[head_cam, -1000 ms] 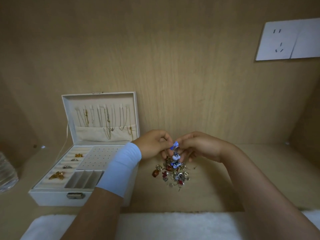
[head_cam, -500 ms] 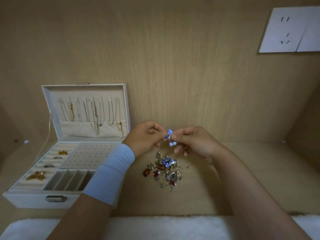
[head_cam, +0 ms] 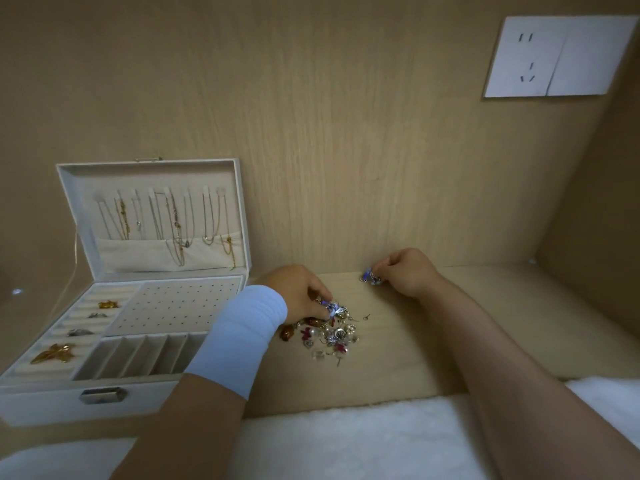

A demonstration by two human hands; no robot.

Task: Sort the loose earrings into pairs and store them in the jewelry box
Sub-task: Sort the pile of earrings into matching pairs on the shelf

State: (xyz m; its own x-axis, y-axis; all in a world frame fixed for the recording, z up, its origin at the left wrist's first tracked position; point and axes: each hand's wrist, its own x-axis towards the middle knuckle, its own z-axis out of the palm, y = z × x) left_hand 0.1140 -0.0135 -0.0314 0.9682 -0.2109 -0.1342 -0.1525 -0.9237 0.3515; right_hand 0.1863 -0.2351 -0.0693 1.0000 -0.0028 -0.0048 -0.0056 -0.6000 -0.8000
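A pile of loose earrings (head_cam: 329, 336) lies on the wooden shelf, just right of the open white jewelry box (head_cam: 104, 398). My left hand (head_cam: 299, 292), with a pale blue wristband, reaches down onto the pile and pinches a blue earring (head_cam: 331, 308) at its top. My right hand (head_cam: 407, 271) rests on the shelf to the right of the pile and pinches a matching blue earring (head_cam: 371, 276) in its curled fingers. The box's perforated earring panel (head_cam: 180, 304) has nothing on it.
The box lid (head_cam: 152, 216) stands upright with several necklaces hanging in it. Rings and a gold brooch (head_cam: 55, 353) sit in the ring rolls at left. A white fluffy cloth (head_cam: 346, 445) lies along the front edge. A wall socket (head_cam: 557, 57) is at upper right.
My hands were together above the pile with one blue earring between them. They have parted: the right carried it off to the right, and the left dropped onto the pile.
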